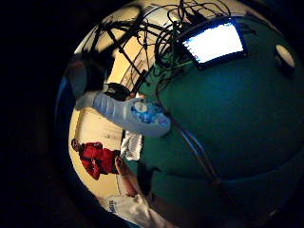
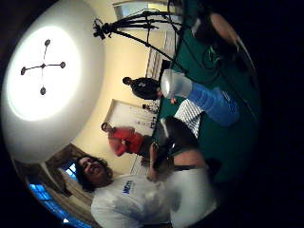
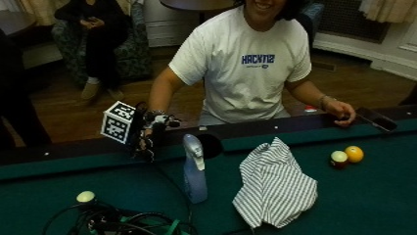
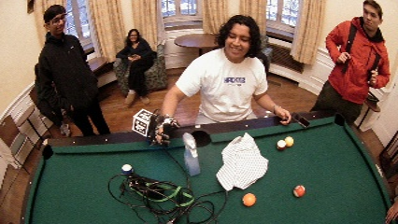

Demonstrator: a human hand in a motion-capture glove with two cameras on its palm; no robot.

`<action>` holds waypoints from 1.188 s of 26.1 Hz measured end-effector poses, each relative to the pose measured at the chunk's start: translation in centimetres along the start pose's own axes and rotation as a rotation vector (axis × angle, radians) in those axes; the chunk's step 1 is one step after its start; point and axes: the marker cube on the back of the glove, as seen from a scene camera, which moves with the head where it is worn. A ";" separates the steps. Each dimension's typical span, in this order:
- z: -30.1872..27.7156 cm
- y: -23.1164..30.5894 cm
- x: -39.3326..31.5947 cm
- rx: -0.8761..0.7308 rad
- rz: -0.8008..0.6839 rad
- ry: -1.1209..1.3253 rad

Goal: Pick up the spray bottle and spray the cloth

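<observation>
Cables (image 3: 117, 223) up front; bottle (image 3: 194, 171) upright by cloth (image 3: 277, 186); hand (image 3: 149, 137) fingers relaxed, holding nothing.

On the green pool table (image 4: 348, 177) I count one spray bottle (image 4: 191, 160), standing, and one striped cloth (image 4: 243, 163). There are five balls: a yellow ball (image 4: 289, 140), a maroon-and-white ball (image 4: 281, 144), an orange ball (image 4: 249, 199), a red ball (image 4: 299, 191) and a blue-and-white ball (image 4: 127, 168). One tangle of cables (image 4: 161, 196) too.
</observation>
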 end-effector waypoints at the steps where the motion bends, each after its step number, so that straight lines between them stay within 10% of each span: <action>1: 0.3 -0.1 0.0 -0.017 0.004 0.008; 31: 12.4 -8.0 -0.6 -0.128 -0.008 -0.133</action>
